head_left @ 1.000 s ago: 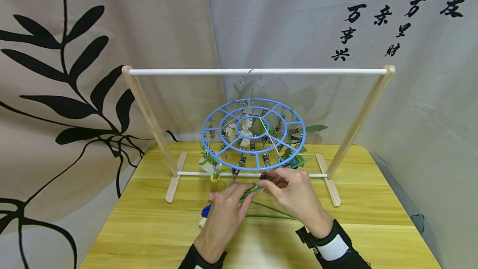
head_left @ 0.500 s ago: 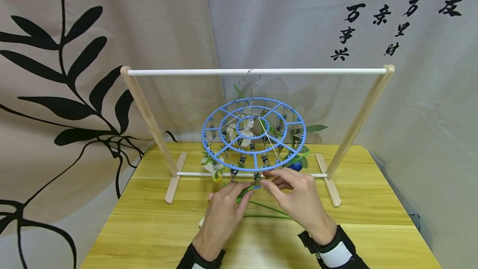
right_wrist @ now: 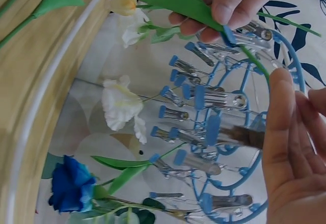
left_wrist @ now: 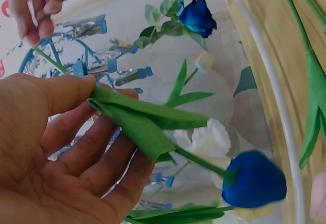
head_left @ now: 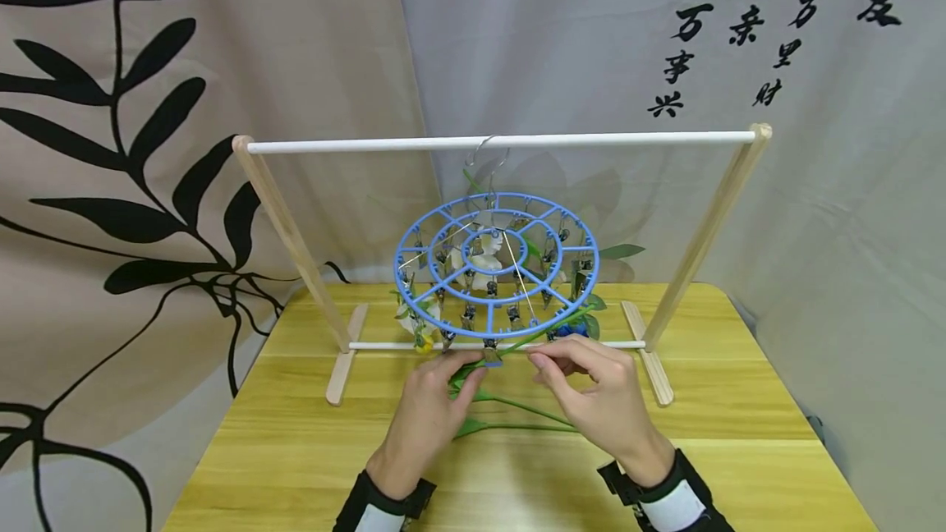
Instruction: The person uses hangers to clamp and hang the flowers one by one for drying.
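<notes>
In the left wrist view my left hand [left_wrist: 66,132] pinches an artificial blue tulip [left_wrist: 253,179] by its green leaves, just under a clothespin [left_wrist: 79,68] with blue tips. That clothespin hangs from the front of a round blue clip hanger [head_left: 490,332] and sits on the tulip's stem [head_left: 569,320], which slants up to the right in the head view. My right hand [head_left: 602,388] is beside the stem, fingers loosely bent and apart from the clothespin; in the right wrist view a fingertip overlaps the stem [right_wrist: 254,62].
The hanger hooks on a white bar [head_left: 591,139] of a wooden stand. Other clothespins hold a blue rose [right_wrist: 71,184], white flowers [right_wrist: 121,104] and a yellow bloom [right_wrist: 124,5]. Loose green stems [head_left: 517,427] lie on the wooden table [head_left: 702,401] below my hands.
My right fingers have come off the clothespin and sit further right of it. The hanger and my left hand have shifted slightly left. The tulip's stem now shows slanting across the hanger's front rim.
</notes>
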`<action>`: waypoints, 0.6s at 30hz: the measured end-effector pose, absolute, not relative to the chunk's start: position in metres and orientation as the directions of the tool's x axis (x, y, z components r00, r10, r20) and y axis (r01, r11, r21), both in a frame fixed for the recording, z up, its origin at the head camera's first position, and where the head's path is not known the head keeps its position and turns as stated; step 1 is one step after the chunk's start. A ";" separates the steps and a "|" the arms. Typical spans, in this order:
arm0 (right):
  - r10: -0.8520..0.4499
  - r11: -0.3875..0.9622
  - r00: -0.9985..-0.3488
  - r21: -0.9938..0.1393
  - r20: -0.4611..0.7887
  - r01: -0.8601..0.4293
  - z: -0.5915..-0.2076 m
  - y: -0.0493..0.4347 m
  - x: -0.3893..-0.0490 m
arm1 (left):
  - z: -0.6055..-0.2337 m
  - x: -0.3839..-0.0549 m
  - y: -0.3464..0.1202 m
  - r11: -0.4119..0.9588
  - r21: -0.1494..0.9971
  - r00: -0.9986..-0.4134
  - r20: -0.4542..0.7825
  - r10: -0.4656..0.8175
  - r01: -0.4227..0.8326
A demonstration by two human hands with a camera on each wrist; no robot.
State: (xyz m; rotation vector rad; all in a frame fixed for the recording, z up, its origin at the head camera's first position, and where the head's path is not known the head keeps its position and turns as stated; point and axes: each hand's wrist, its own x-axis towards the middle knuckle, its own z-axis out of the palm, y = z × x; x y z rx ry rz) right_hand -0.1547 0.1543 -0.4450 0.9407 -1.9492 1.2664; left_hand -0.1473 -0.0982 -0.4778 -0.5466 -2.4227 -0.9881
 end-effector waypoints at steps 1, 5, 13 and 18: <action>-0.227 0.287 -0.554 -0.489 0.801 -0.824 -0.447 0.155 -0.155 | -0.478 -0.148 -0.100 0.659 0.550 -0.819 0.543 0.183 0.512; -0.225 0.301 -0.586 -0.516 0.778 -0.802 -0.454 0.159 -0.156 | -0.477 -0.150 -0.104 0.645 0.588 -0.847 0.497 0.189 0.488; -0.245 0.373 -0.725 -0.628 0.643 -0.683 -0.467 0.161 -0.157 | -0.476 -0.154 -0.107 0.619 0.623 -0.866 0.453 0.214 0.479; -0.233 0.375 -0.753 -0.657 0.616 -0.654 -0.470 0.162 -0.157 | -0.474 -0.153 -0.108 0.605 0.640 -0.872 0.440 0.216 0.473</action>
